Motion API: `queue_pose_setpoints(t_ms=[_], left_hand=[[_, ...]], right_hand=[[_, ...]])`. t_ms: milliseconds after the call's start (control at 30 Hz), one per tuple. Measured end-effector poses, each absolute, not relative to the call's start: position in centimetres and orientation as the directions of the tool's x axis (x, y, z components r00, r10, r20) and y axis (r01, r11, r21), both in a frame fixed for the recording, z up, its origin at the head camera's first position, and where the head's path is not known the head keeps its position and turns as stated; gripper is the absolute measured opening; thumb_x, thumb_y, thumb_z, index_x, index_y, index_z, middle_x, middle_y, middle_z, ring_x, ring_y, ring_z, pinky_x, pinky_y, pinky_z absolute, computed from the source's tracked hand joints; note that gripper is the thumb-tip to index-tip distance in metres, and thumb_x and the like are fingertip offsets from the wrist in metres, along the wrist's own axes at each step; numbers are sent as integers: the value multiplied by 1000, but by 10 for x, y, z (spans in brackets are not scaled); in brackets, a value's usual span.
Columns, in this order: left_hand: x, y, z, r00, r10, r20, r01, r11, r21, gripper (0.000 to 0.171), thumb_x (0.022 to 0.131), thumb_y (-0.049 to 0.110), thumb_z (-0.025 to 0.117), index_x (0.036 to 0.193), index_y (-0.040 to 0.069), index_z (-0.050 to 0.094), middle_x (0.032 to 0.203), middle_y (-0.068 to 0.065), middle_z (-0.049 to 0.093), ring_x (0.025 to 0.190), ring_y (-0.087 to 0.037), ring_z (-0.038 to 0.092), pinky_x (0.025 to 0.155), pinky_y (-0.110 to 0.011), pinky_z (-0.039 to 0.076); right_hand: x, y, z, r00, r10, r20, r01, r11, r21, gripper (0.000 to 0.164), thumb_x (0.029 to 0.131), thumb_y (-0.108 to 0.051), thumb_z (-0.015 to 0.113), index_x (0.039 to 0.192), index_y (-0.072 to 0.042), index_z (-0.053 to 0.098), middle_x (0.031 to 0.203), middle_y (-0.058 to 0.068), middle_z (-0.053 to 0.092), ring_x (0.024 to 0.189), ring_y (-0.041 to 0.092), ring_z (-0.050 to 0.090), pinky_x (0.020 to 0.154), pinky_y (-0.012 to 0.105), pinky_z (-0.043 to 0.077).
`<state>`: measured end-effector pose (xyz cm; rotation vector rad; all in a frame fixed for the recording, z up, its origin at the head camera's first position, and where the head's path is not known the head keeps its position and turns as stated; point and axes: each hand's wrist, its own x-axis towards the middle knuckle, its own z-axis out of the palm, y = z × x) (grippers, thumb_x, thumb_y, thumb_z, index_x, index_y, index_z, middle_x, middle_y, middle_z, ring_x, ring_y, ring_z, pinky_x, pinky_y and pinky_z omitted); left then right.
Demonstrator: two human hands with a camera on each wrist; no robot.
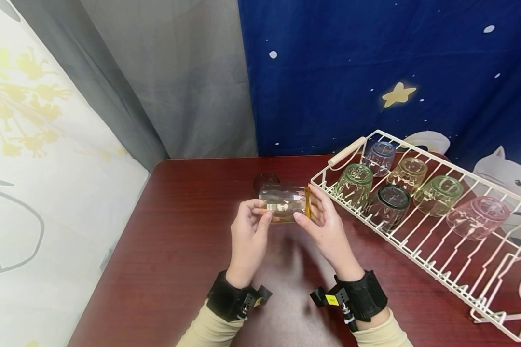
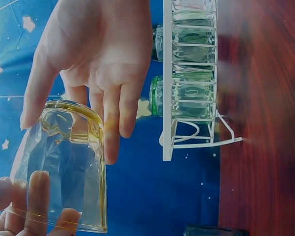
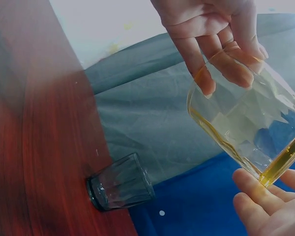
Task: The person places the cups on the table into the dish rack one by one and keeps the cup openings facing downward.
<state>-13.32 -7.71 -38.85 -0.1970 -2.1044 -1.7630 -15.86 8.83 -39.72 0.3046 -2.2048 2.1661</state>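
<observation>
Both hands hold an amber-tinted drinking glass (image 1: 285, 203) on its side above the table, its thick base to the right. My left hand (image 1: 249, 236) grips the rim end, with thumb in front. At the base end, the right hand (image 1: 327, 231) holds the glass between thumb and fingers. The right wrist view shows the left hand's fingers (image 3: 201, 73) at the thin rim and the right hand (image 3: 270, 206) around the thick base. Beyond the held glass, a dark grey glass (image 3: 122, 184) stands upright on the table, partly hidden in the head view.
A white wire rack (image 1: 443, 279) with wooden handles stands at the right of the red-brown table (image 1: 178, 231). Several tinted glasses sit upside down in it, including a green glass (image 1: 354, 185) and a pink glass (image 1: 477, 218). Curtains (image 1: 199, 86) hang behind the table.
</observation>
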Motion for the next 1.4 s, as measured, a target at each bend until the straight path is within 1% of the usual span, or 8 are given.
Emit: queue_pose_setpoints(t_ms=[200,333,500,700,1000,1233,1333,1400], left_hand=[[-134,-77,-390,-910,-157,383,347,219,912,24,93,9,62,113,-2,51,96,-18,66,86,-24,72,82,-24,58],[-134,-77,-389,-906,-163,392,348,242,906,26,93,11,63,113,-1,53,97,-16,66,88,-23,71,84,-28,59],[-135,-78,-391,-913,-159,377,335,238,912,25,93,10,62,115,-1,53,96,-14,65,92,-25,70,87,-30,58],[-136,-77,-390,-920,-134,367,331,234,914,25,94,12,62,115,0,54,96,-16,66,88,-22,70,83,-29,59],[-139,-81,-387,-916,-60,397,357,330,874,24,92,12,65,112,3,55,98,-12,67,91,-18,68,86,-30,58],[-144,-84,-385,-903,16,429,389,452,803,21,94,16,63,112,8,59,99,-5,67,95,-14,65,88,-31,55],[-147,-85,-386,-899,61,434,405,496,768,22,94,16,63,114,9,59,102,-3,67,99,-14,64,91,-33,53],[-150,-86,-387,-894,84,441,415,531,739,23,93,16,64,115,9,59,104,-3,67,102,-15,63,93,-34,52]], right_hand=[[-159,88,-397,-984,-85,156,-158,15,-987,71,88,-2,66,150,-12,31,143,13,47,114,-2,55,95,7,45],[-158,88,-397,-986,-62,153,-155,29,-988,70,87,-2,67,148,-11,33,140,13,49,112,-1,55,96,6,44],[-157,89,-396,-988,-41,148,-151,54,-987,71,86,-3,70,147,-12,35,139,11,50,112,0,55,96,6,43],[-155,92,-391,-988,-13,152,-152,48,-987,72,84,-3,71,147,-13,38,141,8,50,114,0,56,96,6,43],[-152,96,-382,-972,63,227,-227,5,-974,72,82,3,72,146,-14,43,134,3,53,113,-2,60,93,10,49],[-149,100,-373,-956,120,268,-271,-10,-962,71,83,3,70,146,-16,43,144,8,51,117,-2,60,98,10,46],[-149,105,-371,-939,161,304,-311,-13,-950,71,82,6,70,145,-14,45,143,9,53,116,-1,60,99,11,46],[-150,109,-369,-924,193,330,-342,-27,-939,69,82,8,70,144,-11,45,140,6,55,118,0,60,99,12,47]])
